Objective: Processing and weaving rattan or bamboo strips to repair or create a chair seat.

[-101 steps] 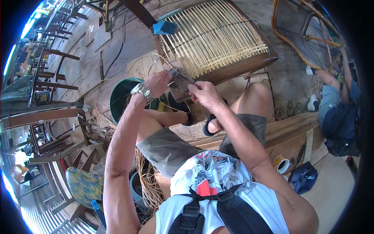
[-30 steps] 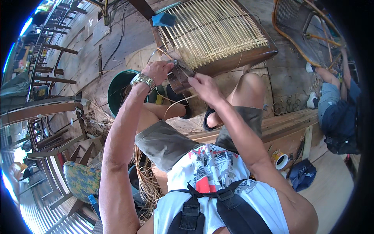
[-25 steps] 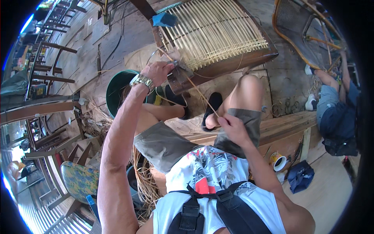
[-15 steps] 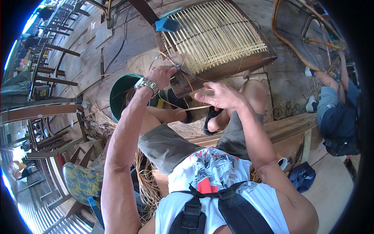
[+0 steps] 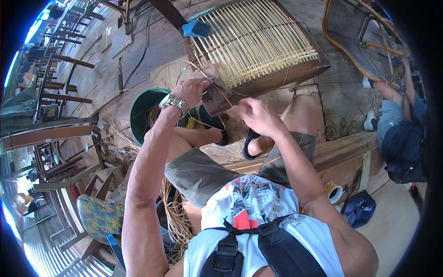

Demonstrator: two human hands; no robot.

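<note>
A brown wooden block (image 5: 217, 105) with a small metal fixture on top stands at the near left corner of the woven seat frame (image 5: 258, 46). Over the fixture runs a thin rattan strip (image 5: 201, 70), slanting from upper left to lower right. My left hand (image 5: 189, 92), with a metal-banded watch on its wrist, has thumb and forefinger closed at the fixture; what lies between the fingertips is too small to make out. At the block's near right edge, my right hand (image 5: 259, 116) pinches the strip's end. Pale strips cross the seat frame in close rows.
A green bucket (image 5: 138, 117) stands left of my legs. Loose rattan strands (image 5: 177, 221) hang beside my left thigh. A blue pad (image 5: 196, 29) lies on the frame's corner. Chair frames (image 5: 69, 78) fill the left; another person (image 5: 399, 138) sits at right by a cane-backed chair (image 5: 353, 34).
My right hand has moved slightly left toward the block, and its spread fingers have closed on the strip. The left hand stays at the fixture.
</note>
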